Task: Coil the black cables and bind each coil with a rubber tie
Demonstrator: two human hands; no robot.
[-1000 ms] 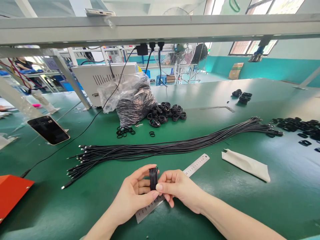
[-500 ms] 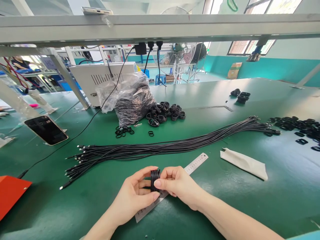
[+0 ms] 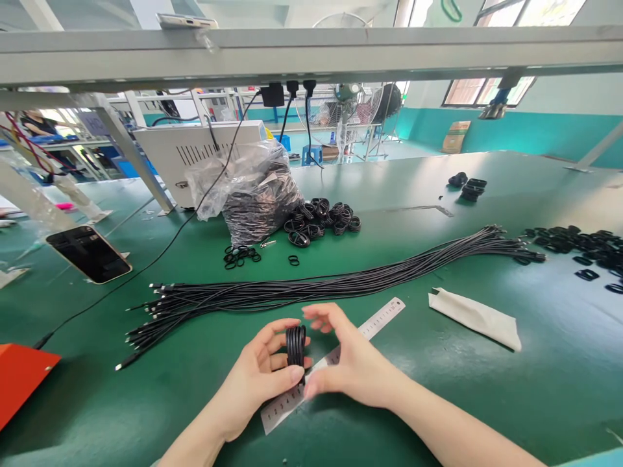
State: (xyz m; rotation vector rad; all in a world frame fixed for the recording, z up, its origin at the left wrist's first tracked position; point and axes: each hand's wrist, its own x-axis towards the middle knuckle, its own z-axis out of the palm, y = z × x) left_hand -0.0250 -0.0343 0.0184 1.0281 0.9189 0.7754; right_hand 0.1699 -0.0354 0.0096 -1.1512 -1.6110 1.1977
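A small coil of black cable [image 3: 296,347] stands on edge in my left hand [image 3: 253,373], gripped between thumb and fingers. Just to its right, my right hand [image 3: 343,357] has thumb and fingers spread apart, with nothing between them. Beneath both hands a steel ruler [image 3: 384,319] lies slantwise on the green table. Beyond them stretches a long bundle of straight black cables [image 3: 292,290], their metal plug ends gathered at the left and right.
Behind the bundle are a pile of black rings [image 3: 321,220] and a plastic bag [image 3: 263,201] of dark items. A pale strip [image 3: 477,318] lies at right, near scattered black clips [image 3: 584,243]. At left are a phone [image 3: 90,253] and an orange-red object [image 3: 24,383].
My right hand has let go of the coil and opened, thumb and fingers now apart. The coil in my left hand has shifted slightly left.
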